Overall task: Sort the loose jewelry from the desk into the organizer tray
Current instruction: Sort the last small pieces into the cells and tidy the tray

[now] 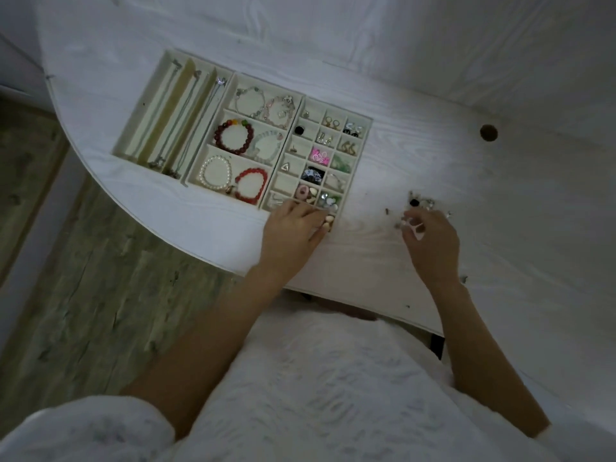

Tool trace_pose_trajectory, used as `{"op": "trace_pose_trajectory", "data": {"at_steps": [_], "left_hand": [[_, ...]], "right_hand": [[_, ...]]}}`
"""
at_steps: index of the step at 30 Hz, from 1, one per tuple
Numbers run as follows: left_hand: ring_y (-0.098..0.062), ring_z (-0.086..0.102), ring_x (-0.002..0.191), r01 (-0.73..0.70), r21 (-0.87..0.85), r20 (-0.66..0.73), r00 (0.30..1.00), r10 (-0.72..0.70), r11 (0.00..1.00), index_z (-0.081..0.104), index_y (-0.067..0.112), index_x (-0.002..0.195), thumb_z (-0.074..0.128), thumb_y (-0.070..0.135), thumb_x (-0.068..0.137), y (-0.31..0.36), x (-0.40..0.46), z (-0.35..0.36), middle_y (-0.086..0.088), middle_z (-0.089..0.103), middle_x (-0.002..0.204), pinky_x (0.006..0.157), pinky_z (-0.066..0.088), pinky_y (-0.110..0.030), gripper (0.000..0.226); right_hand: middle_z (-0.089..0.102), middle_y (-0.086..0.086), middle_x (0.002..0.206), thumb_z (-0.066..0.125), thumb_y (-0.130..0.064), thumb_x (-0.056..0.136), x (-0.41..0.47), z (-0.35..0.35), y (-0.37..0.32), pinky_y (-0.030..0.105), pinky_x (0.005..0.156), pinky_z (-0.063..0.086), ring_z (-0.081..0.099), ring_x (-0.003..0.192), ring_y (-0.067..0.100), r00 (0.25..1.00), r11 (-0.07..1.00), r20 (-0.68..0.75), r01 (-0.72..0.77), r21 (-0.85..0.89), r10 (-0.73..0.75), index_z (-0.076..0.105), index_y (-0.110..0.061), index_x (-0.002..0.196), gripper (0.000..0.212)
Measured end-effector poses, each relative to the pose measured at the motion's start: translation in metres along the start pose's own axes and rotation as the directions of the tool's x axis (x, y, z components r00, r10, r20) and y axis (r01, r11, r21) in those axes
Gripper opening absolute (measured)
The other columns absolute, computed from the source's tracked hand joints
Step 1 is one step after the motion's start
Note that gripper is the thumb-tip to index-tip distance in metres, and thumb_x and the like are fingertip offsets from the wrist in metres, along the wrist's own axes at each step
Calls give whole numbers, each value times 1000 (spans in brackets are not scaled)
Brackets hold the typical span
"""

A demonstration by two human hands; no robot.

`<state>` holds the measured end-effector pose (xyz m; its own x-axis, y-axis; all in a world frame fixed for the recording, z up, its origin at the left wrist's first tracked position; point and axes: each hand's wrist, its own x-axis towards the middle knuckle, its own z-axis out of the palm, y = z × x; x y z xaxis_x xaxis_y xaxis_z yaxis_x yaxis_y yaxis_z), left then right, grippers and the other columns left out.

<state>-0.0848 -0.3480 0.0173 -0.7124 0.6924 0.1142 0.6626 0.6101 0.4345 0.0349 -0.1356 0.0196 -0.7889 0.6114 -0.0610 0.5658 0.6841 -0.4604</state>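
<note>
We look down from head height at a white desk [433,128]. The organizer tray [365,128], a cream tray in three sections, lies toward ten o'clock from the centre: necklaces in long slots, bracelets in the middle section, and a grid of small cells on the right.

Our left hand [286,228] rests on the grid's near edge at six o'clock of that section, fingers stretched over the lowest cells beside small pale stones [328,223]; we cannot tell whether it holds anything.

The loose jewelry [421,203], a little scatter with one black bead, lies on the desk at three o'clock of the tray, well apart from it. Our right hand [430,238] sits just beside the pile's near side, fingertips curled and pinching a small pale piece [411,225].

To do this step well, we judge that we should lift only that one piece, clear of the rest so nothing drags along, then match it to a cell holding its like. The left hand can steady the tray while we lower the piece in rather than dropping it, since small items could bounce into neighbouring cells.
</note>
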Motion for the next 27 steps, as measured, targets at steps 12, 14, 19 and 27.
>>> {"op": "trace_pose_trajectory", "data": {"at_steps": [12, 14, 19, 27], "left_hand": [[-29, 52, 70, 144, 120, -30, 990, -141, 982, 74, 18, 100, 72, 10, 78, 38, -6, 25, -1, 71, 89, 59, 41, -32, 24], [-28, 53, 70, 159, 162, -63, 987, -151, 974, 75, 19, 99, 71, 11, 80, 42, -6, 27, -1, 70, 87, 58, 40, -31, 20], [-28, 56, 71, 212, 183, -92, 976, -198, 960, 74, 21, 98, 71, 12, 79, 47, -8, 28, -1, 70, 84, 57, 45, -31, 21], [-28, 59, 70, 253, 155, -105, 965, -238, 955, 74, 22, 97, 72, 9, 79, 50, -6, 29, -1, 70, 84, 57, 44, -29, 22]], "right_hand": [[66, 15, 99, 56, -7, 90, 30, 8, 30, 32, 74, 47, 62, 86, 28, 983, 990, 116, 140, 29, -142, 66, -7, 109, 22], [65, 15, 100, 55, -4, 88, 32, 7, 32, 34, 75, 48, 61, 87, 28, 980, 987, 120, 153, 40, -157, 64, -7, 112, 26], [61, 10, 102, 55, 3, 85, 33, 0, 40, 29, 75, 48, 59, 87, 20, 967, 981, 178, 167, 102, -184, 60, -8, 114, 32], [63, 11, 100, 56, -15, 91, 36, -2, 42, 30, 71, 46, 58, 90, 24, 945, 960, 174, 279, 14, -278, 65, -8, 105, 18]]}}
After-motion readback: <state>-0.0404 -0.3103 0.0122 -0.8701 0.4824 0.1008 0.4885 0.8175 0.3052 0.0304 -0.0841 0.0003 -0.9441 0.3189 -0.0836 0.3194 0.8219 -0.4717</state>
